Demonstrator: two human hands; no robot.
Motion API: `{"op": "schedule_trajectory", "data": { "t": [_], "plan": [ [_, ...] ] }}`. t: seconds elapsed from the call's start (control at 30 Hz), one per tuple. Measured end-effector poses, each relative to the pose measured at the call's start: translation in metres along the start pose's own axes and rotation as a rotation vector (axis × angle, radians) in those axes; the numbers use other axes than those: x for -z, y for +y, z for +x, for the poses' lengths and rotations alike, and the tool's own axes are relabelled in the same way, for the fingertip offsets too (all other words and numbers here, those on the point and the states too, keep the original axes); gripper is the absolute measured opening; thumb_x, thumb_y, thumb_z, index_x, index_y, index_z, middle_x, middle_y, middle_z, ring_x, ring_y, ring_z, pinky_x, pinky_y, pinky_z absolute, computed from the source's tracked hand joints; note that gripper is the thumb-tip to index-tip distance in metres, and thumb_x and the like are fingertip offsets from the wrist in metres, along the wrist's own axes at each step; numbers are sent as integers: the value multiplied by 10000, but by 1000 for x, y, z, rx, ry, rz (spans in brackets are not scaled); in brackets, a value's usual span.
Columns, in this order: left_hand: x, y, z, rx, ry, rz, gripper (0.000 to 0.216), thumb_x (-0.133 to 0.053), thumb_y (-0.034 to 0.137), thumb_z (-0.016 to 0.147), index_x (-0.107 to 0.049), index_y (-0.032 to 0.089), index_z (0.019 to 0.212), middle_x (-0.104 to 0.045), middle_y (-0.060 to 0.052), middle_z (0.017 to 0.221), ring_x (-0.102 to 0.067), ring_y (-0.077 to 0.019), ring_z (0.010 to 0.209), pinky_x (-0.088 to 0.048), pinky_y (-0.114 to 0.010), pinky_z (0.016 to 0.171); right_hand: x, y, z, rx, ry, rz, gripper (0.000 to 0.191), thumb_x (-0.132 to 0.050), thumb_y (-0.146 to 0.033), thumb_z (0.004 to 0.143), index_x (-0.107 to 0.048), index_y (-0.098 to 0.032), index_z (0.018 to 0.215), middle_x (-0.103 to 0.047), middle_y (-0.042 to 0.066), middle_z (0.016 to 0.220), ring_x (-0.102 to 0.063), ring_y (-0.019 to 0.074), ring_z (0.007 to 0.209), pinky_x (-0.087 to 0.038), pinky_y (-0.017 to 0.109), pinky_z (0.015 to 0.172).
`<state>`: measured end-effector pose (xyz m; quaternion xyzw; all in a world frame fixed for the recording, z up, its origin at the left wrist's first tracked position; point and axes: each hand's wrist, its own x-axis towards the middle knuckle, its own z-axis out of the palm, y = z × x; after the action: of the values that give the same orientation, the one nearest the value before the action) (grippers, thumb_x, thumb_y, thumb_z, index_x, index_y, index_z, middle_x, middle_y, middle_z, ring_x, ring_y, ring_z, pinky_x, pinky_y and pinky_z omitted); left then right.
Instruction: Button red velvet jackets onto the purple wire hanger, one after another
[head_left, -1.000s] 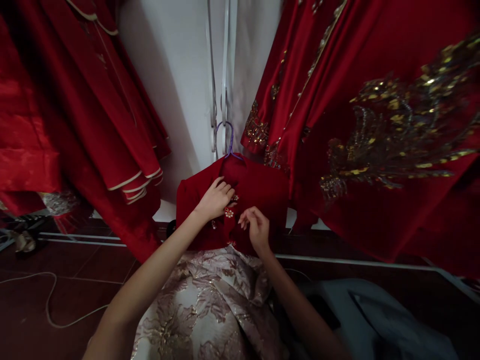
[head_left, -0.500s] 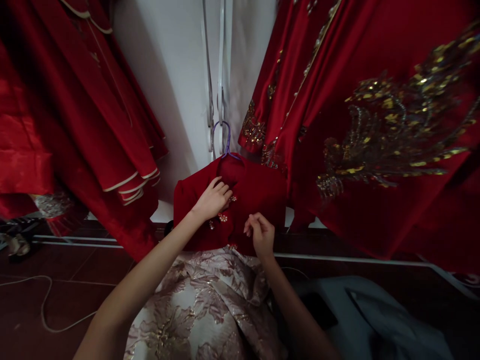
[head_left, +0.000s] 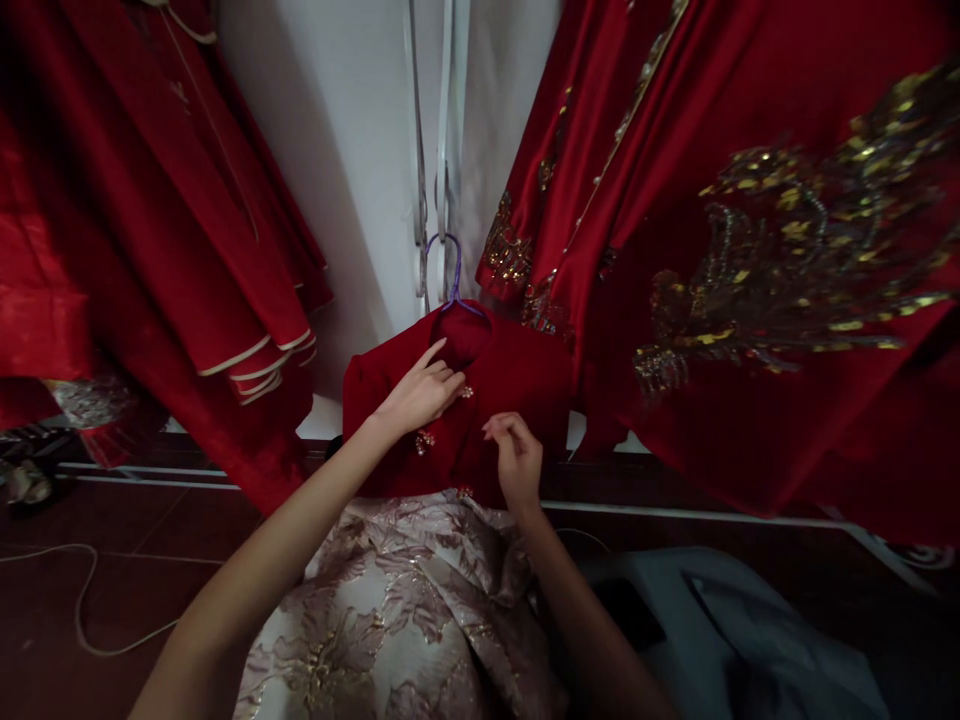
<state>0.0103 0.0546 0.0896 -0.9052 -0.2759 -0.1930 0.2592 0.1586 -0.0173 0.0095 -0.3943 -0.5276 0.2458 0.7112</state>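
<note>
A red jacket (head_left: 517, 360) with jeweled flower-like buttons hangs on a purple hanger (head_left: 455, 265) in front of me. My left hand (head_left: 424, 395) is on the jacket's front, its index finger stretched toward the collar. Its other fingers are bent at the front edge, beside the upper jeweled button (head_left: 467, 392). Below my left wrist shows another jeweled ornament (head_left: 424, 442). My right hand (head_left: 519, 460) is raised before the jacket's other half, thumb and fingertips pinched together. What lies in that pinch, if anything, is too small to make out.
Red garments (head_left: 225, 250) hang at left, and a red garment with gold sequins (head_left: 780, 270) at right. Patterned fabric (head_left: 360, 620) covers my lap. A grey-blue seat-like object (head_left: 735, 620) stands lower right. A white cable (head_left: 82, 600) lies on the floor.
My left index finger has straightened toward the collar, and a jeweled ornament beneath that hand no longer shows. My right hand has shifted slightly up and left, still pinched.
</note>
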Motion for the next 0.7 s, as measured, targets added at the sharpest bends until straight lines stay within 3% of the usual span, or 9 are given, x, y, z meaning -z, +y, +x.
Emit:
{"op": "schedule_trajectory", "data": {
  "t": [0.1, 0.23, 0.37, 0.43, 0.53, 0.63, 0.7],
  "plan": [
    [0, 3, -3, 41, 13, 18, 231, -351, 252, 898, -557, 153, 858, -581, -21, 657, -550, -168, 716, -223, -466, 1079, -12, -13, 22, -23, -55, 188, 172, -497, -335, 839, -576, -194, 899, -609, 68, 1074, -559, 176, 1026, -427, 360, 922],
    [-2, 6, -8, 206, 93, 87, 263, -377, 209, 865, -545, 100, 1035, -632, -87, 755, -552, -201, 753, -297, -455, 992, -41, -20, 51, -93, -229, 266, 441, -336, -447, 885, -441, -200, 1235, -456, 81, 1336, -414, 190, 1246, -350, 412, 1026],
    [-4, -1, -16, 492, 226, 104, 431, -338, 137, 848, -387, 118, 1275, -605, -152, 1033, -542, -246, 879, -348, -477, 893, -64, -6, 65, -87, 27, -153, 708, -435, -563, 814, -301, -109, 1340, -266, 179, 1439, -185, 277, 1354, -178, 497, 1084],
    [-4, -10, -19, 620, 273, 110, 505, -342, 95, 814, -331, 122, 1318, -543, -184, 1121, -518, -279, 965, -374, -473, 857, -65, 5, 70, -67, 139, -371, 821, -486, -591, 772, -282, -26, 1331, -235, 272, 1420, -161, 342, 1346, -148, 534, 1066],
    [-3, -28, -26, 763, 349, 65, 625, -384, 34, 725, -281, 99, 1338, -422, -225, 1230, -455, -316, 1096, -371, -482, 892, -51, 21, 81, -23, 191, -584, 832, -512, -622, 732, -377, 24, 1238, -375, 346, 1296, -310, 406, 1263, -238, 558, 998],
    [0, -49, -39, 831, 338, -24, 680, -438, 34, 660, -276, 59, 1320, -367, -244, 1256, -429, -331, 1152, -366, -478, 934, -20, 28, 96, -52, 99, -734, 656, -461, -634, 755, -556, -28, 989, -581, 324, 1027, -518, 393, 1079, -373, 500, 895],
    [2, -60, -53, 897, 301, -66, 683, -467, 74, 665, -263, 45, 1316, -363, -252, 1265, -459, -327, 1137, -413, -439, 900, 4, 26, 105, -43, 19, -835, 565, -436, -624, 778, -596, -85, 845, -634, 282, 885, -587, 368, 977, -423, 444, 832]
  ]
}}
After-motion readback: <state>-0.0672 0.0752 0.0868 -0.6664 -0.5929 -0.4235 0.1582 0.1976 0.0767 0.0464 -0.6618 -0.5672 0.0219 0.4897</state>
